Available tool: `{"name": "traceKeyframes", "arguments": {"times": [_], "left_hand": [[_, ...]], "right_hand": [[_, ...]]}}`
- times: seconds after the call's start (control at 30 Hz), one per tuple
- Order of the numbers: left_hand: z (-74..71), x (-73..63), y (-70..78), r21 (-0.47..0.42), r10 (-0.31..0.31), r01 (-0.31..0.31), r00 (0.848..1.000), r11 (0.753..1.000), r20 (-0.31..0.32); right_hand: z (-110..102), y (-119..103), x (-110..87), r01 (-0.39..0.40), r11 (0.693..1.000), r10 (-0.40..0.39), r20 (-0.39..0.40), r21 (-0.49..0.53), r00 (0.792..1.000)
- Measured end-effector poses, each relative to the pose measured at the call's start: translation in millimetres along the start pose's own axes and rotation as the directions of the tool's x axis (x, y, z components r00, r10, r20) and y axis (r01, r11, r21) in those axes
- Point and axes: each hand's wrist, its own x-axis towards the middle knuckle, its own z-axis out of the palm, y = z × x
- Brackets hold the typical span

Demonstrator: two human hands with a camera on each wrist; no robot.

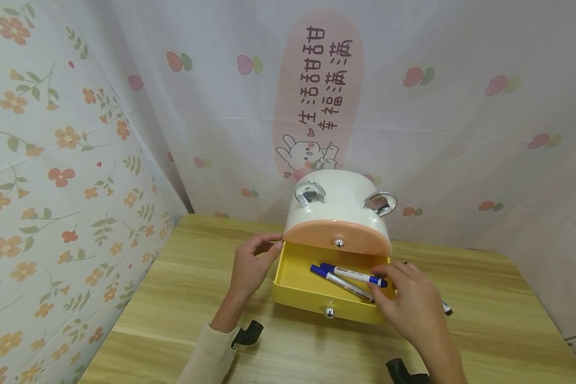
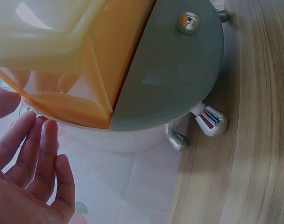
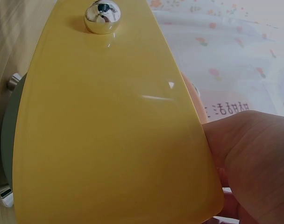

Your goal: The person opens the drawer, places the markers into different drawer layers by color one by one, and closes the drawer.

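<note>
Clearly, right hand: thumb and forefinger pinch the right end of the far blue-capped marker.
Far blue-capped marker: within the yellow drawer; whether it is lifted cannot be told.
Near blue-capped marker: slanting just beside it, right end close to the thumb.
Left hand: fingers relaxed at the drawer's left side, gripping nothing.
Yellow drawer: pulled out nearward, between the closed peach drawer and green drawer.
White cabinet: far side of the wooden table.
</note>
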Motion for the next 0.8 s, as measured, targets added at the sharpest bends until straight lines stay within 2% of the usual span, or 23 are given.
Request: {"name": "traceKeyframes", "arguments": {"times": [0.43,0.8], "left_hand": [[-0.1,-0.1,0.3,0.008,-0.002,0.002,1.000,1.000,0.004],[0.1,-0.4,0.9,0.009,-0.009,0.009,1.000,1.000,0.001]], "right_hand": [[0.4,0.5,0.4,0.001,1.000,-0.001,0.001,0.003,1.000],[1.3,2.4,-0.5,0.038,0.999,-0.038,-0.041,0.007,0.998]]}}
